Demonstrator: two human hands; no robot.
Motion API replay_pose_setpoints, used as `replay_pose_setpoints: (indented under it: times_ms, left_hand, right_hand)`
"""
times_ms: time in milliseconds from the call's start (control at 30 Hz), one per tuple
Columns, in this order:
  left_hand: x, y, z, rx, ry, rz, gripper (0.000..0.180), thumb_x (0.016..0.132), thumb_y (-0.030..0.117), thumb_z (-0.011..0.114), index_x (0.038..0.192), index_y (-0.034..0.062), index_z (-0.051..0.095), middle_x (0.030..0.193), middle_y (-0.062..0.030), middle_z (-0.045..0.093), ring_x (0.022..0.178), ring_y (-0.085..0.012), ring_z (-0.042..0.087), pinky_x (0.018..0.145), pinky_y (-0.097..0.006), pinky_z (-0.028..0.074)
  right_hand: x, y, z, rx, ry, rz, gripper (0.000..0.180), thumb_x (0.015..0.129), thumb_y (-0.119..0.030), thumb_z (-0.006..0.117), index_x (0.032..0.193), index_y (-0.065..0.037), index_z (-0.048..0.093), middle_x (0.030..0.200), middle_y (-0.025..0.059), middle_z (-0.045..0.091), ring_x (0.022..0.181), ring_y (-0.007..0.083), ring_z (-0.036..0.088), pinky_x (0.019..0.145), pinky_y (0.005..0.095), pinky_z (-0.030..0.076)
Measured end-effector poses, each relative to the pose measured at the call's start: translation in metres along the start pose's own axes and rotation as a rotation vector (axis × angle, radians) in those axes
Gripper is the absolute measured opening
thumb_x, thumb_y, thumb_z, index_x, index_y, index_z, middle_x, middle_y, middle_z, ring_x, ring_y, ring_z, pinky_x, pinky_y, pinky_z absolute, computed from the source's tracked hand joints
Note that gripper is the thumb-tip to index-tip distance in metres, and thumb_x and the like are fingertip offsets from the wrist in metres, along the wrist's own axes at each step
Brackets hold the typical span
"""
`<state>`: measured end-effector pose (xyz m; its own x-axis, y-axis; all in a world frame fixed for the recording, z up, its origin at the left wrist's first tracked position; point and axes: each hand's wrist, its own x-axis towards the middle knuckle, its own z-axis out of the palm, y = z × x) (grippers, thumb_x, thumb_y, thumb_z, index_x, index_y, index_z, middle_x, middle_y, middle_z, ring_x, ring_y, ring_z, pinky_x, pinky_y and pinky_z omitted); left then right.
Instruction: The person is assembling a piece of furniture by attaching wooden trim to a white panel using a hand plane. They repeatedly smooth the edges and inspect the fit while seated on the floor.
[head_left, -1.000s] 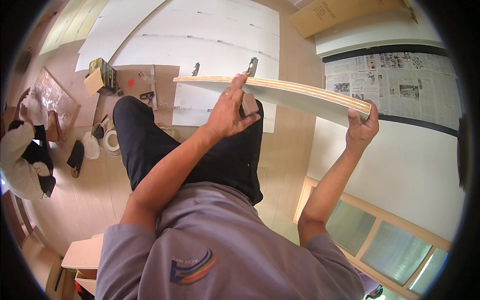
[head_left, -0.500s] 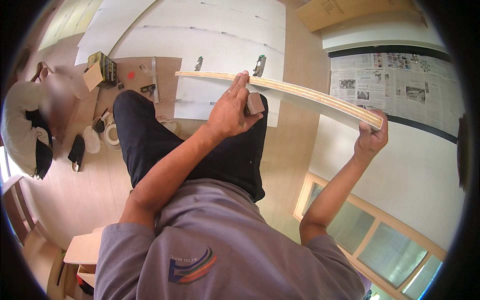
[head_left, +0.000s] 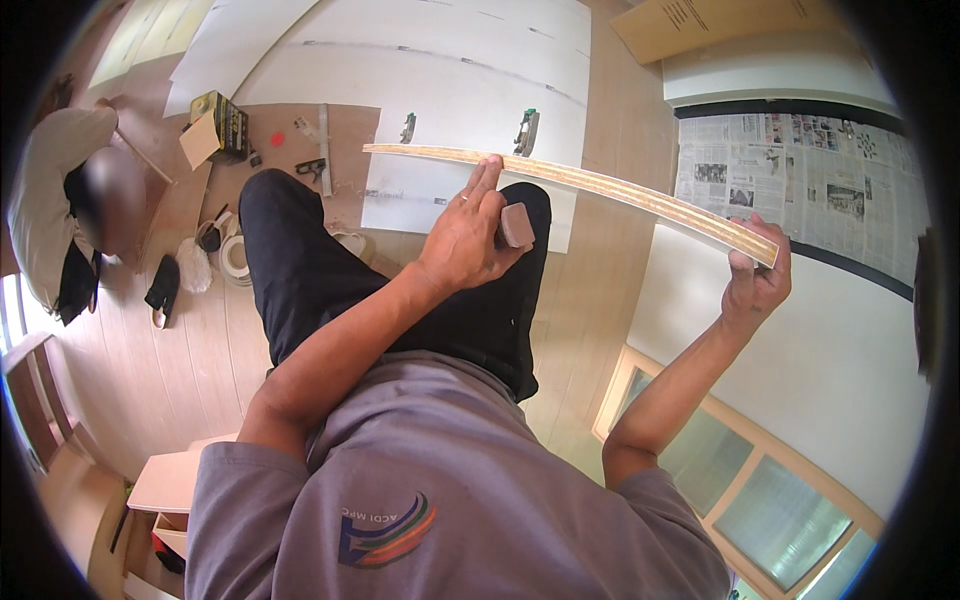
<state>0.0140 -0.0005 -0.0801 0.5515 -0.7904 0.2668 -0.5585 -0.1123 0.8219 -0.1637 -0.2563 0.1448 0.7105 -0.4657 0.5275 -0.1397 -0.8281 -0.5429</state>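
Observation:
A long white-faced panel with a layered plywood edge [head_left: 610, 187] is held up in front of me, its raw edge toward me. My right hand [head_left: 757, 268] is closed around its right end, thumb below and fingers over the far side. My left hand [head_left: 462, 232] holds a small brownish rectangular block [head_left: 516, 226] between thumb and palm. Two of its fingers stretch forward and touch the panel's edge near the middle. The block itself is apart from that edge. My knees are spread under the panel.
White sheets [head_left: 430, 75] cover the floor ahead, with two green-and-dark hand planes [head_left: 526, 132] on them. A co-worker [head_left: 60, 190] bends down at the left near a yellow-black box [head_left: 222, 125]. Newspaper [head_left: 790, 180] lies at the right. Tape rolls [head_left: 234, 258] sit by my left knee.
My left hand with the block has drawn slightly toward me, fingertips still on the panel. The co-worker has leaned farther forward. The whole view has shifted a little.

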Motion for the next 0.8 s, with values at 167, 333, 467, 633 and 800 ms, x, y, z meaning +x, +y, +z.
replay_pose_setpoints:
  times_ms: [167,333,467,633,800]
  left_hand:
    - [-0.001,0.006,-0.011,-0.003,0.023,-0.047,0.068,0.08,0.028,0.091,0.125,-0.0034,0.051,0.148,-0.0337,0.052,0.141,-0.0457,0.052,0.115,-0.05,0.045]
    - [-0.017,-0.03,-0.039,-0.396,0.094,-0.346,0.047,0.081,0.019,0.087,0.114,0.0028,0.057,0.095,-0.0126,0.068,0.088,-0.0258,0.07,0.082,-0.041,0.058]
    - [-0.015,-0.114,-0.06,-1.036,0.111,-0.659,0.035,0.082,0.012,0.079,0.108,0.0008,0.059,0.091,-0.0072,0.063,0.082,-0.0219,0.068,0.072,-0.034,0.053]
    - [0.001,-0.13,-0.076,-0.844,-0.074,-0.742,0.041,0.089,0.023,0.077,0.118,-0.0018,0.06,0.101,-0.0121,0.065,0.095,-0.0239,0.07,0.081,-0.035,0.054]
    - [0.032,-0.126,-0.047,-1.062,-0.125,-0.626,0.064,0.093,0.039,0.077,0.139,-0.0001,0.057,0.117,-0.0156,0.065,0.109,-0.0275,0.069,0.084,-0.043,0.058]
  right_hand:
    - [0.001,-0.003,0.0,0.027,0.005,0.01,0.054,0.079,-0.045,0.092,0.104,-0.002,0.071,0.096,0.0088,0.076,0.097,0.0214,0.07,0.116,0.0484,0.044]
    - [-0.007,0.002,0.009,0.047,0.057,0.09,0.054,0.079,-0.044,0.093,0.105,-0.003,0.071,0.098,0.0061,0.075,0.096,0.0205,0.069,0.105,0.0398,0.049]
    - [-0.011,-0.008,0.003,-0.019,0.032,0.117,0.056,0.079,-0.042,0.093,0.112,-0.004,0.071,0.104,0.0053,0.074,0.098,0.0202,0.068,0.096,0.0349,0.051]
    - [-0.005,-0.035,0.016,-0.126,0.098,-0.01,0.06,0.081,-0.042,0.092,0.121,-0.003,0.07,0.112,0.008,0.072,0.104,0.0199,0.066,0.098,0.036,0.051]
    - [-0.007,-0.021,0.021,-0.069,0.097,-0.002,0.06,0.081,-0.048,0.091,0.113,-0.002,0.07,0.103,0.0068,0.072,0.095,0.0183,0.066,0.091,0.0322,0.052]
